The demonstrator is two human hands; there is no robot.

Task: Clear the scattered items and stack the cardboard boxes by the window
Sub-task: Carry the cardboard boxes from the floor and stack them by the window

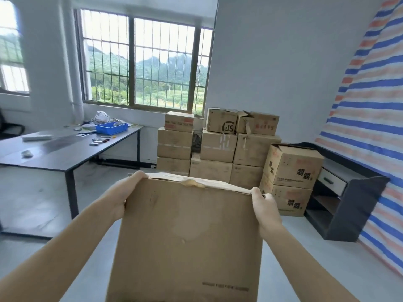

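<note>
I carry a large brown cardboard box [187, 232] in front of me, its top facing the camera. My left hand [118, 197] grips its far left corner. My right hand [265, 205] grips the far right corner, fingers curled over the edge. Ahead, under the barred window [141, 62], stands a stack of cardboard boxes [218, 147], three layers high. Two more printed boxes [292, 168] are piled one on the other to the right of that stack.
A dark desk [72, 153] stands at the left with a blue tray [111, 128], tools and small items on it. A dark low cabinet [346, 192] lies at the right against a striped tarp [370, 116]. Grey floor [91, 247] stretches between me and the stack.
</note>
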